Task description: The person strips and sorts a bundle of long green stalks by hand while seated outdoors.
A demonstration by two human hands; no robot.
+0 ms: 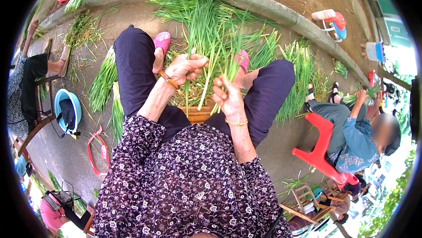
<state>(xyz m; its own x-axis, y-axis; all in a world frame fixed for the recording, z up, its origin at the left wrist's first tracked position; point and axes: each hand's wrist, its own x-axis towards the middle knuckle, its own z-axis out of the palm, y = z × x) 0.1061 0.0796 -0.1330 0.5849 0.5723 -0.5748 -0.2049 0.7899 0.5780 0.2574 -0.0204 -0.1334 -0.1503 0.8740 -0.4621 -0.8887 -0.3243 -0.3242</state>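
Two pink sandals, two bangles, two red plastic stools, one blue helmet

Bare concrete ground with green chive bundles scattered upper left and center right, a blue helmet at left, red strap beside it, curb up top

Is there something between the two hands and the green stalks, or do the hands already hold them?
Nothing visible is between them. The left hand and the right hand both grip the green stalks directly, above the lap.
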